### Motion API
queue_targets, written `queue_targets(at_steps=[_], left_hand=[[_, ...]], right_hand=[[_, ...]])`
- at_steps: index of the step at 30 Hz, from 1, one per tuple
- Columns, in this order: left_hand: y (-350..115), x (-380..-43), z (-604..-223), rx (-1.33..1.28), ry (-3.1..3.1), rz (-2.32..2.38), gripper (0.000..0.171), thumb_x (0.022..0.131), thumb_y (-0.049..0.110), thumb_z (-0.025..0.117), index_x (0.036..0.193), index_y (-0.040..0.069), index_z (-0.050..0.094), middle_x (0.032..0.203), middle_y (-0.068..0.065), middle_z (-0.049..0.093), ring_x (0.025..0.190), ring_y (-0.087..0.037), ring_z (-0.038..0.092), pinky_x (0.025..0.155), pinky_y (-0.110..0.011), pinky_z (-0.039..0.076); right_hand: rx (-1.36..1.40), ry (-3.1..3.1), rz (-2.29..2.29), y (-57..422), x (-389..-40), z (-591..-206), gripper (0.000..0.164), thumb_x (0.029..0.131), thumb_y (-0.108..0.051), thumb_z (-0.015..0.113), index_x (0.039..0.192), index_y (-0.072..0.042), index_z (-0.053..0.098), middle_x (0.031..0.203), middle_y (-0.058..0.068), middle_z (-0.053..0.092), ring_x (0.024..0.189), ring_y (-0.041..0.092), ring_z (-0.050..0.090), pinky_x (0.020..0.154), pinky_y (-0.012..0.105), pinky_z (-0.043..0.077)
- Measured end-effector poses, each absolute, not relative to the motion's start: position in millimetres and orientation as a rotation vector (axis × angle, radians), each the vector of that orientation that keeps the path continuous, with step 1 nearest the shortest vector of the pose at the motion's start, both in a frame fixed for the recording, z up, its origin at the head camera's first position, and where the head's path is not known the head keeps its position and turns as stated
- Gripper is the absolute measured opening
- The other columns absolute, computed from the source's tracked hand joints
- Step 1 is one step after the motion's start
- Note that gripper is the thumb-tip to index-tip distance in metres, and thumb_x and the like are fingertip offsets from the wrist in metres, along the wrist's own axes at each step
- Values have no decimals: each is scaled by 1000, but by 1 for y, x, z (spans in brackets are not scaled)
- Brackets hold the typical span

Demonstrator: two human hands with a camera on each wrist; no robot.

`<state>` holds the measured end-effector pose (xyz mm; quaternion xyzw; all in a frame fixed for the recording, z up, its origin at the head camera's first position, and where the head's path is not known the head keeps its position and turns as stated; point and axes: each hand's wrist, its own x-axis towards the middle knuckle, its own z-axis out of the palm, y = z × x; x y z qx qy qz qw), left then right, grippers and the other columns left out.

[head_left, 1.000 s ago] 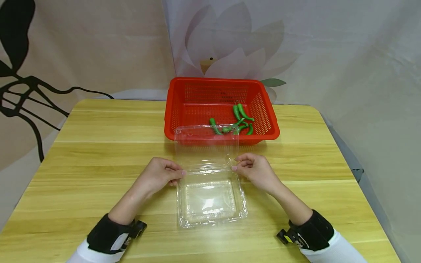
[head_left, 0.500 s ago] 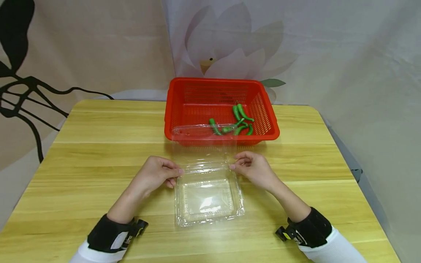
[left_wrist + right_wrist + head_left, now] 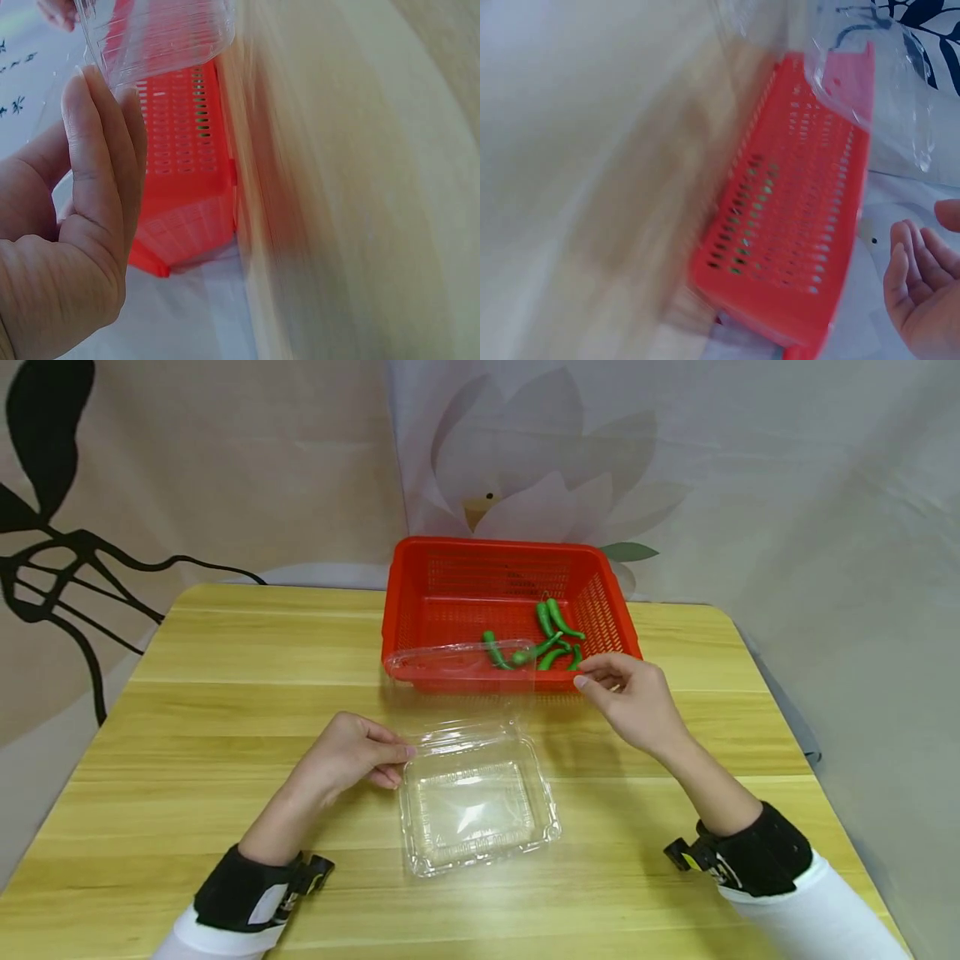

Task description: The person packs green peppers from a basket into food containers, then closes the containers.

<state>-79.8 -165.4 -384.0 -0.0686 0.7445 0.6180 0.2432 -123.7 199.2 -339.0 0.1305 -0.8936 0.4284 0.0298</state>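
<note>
A clear plastic clamshell box [image 3: 480, 852] lies unfolded on the table, its lid [image 3: 457, 697] raised at the back and overlapping the basket in the head view. My left hand [image 3: 352, 756] pinches the box's left edge near the hinge between thumb and fingers; the left wrist view shows the fingertips at the clear plastic [image 3: 161, 37]. Several green chili peppers [image 3: 555, 618] lie in a red plastic basket [image 3: 487, 568]. At the basket's front right rim is my right hand [image 3: 633, 702], fingers loosely bent and holding nothing. In the right wrist view its fingers [image 3: 915, 262] appear beyond the basket.
The wooden table [image 3: 225, 693] extends to both sides of the box and basket. Behind it hangs a pale curtain [image 3: 787, 485] with a printed flower. Each wrist wears a black strap [image 3: 251, 885] with a small camera.
My right hand has let go of the box's right edge and moved up and right to the basket's front rim. My left hand keeps its pinch; the box has turned slightly.
</note>
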Motion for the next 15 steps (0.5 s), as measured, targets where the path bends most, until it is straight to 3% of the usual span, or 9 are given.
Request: queue_targets(at_steps=[9, 13, 15], left_hand=[[-170, -81, -384, -167, 2042, 1658, 20, 95, 2, 77, 105, -15, 74, 81, -22, 74, 62, -19, 72, 63, -35, 66], [-170, -82, -384, -171, 2029, 1663, 20, 95, 2, 77, 105, -15, 74, 82, -22, 74, 61, -18, 72, 63, -35, 66], [-171, -82, -384, -176, 2027, 1665, 20, 94, 2, 77, 104, -15, 74, 81, -22, 74, 61, -18, 71, 63, -35, 66]], right_hand=[[480, -2786, 1172, 197, -154, -307, 28, 103, -26, 68, 120, -4, 72, 111, 8, 74, 84, 22, 64, 69, 29, 53], [502, -2815, 1085, 190, -166, -304, 29, 102, -27, 70, 123, -7, 72, 115, 7, 74, 74, 24, 65, 65, 33, 53], [513, -2834, 1032, 186, -172, -303, 31, 102, -28, 70, 126, -9, 72, 105, 7, 75, 66, 23, 62, 61, 35, 50]])
